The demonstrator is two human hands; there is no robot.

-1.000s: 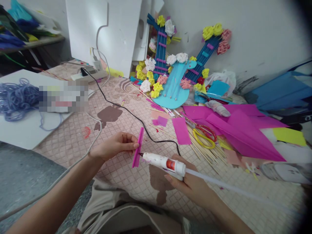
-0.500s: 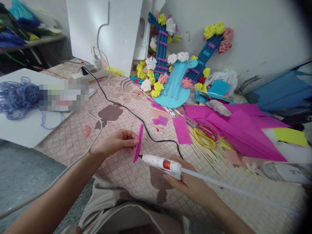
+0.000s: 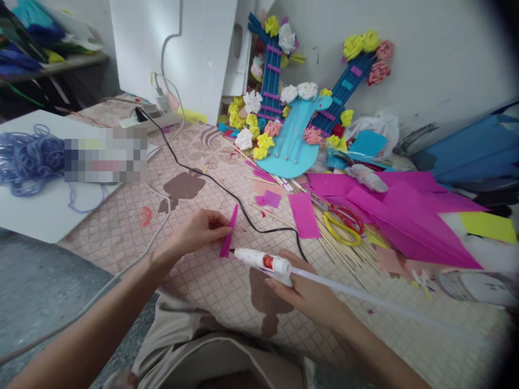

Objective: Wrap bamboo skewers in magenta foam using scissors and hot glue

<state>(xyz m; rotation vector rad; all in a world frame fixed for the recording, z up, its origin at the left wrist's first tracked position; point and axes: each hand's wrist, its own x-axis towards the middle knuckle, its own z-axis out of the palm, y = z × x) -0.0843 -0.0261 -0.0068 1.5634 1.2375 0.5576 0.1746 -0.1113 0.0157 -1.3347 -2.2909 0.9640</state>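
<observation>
Pinched between the thumb and fingers of my left hand (image 3: 208,229) is a narrow strip of magenta paper (image 3: 228,241), tilted above the table. My right hand (image 3: 298,283) is wrapped round a white hot glue gun (image 3: 259,261). Its dark nozzle lies at the lower end of the strip; whether the two touch I cannot tell. A long clear glue stick (image 3: 344,289) sticks out of the gun's back. A black cord (image 3: 263,234) runs behind both hands. Beyond it lies a magenta paper rectangle (image 3: 304,216).
Red- and yellow-handled scissors (image 3: 343,229) rest on several thin wooden sticks (image 3: 348,256). Folded magenta paper (image 3: 409,216) covers the right side. Blue paper guitars (image 3: 294,140) with paper flowers lean on the wall. Purple yarn (image 3: 30,159) and a power strip (image 3: 150,123) are at left.
The strip has turned and dropped slightly at its lower end, showing more of its flat face. The glue gun has shifted a little left and up, its nozzle staying beside the strip.
</observation>
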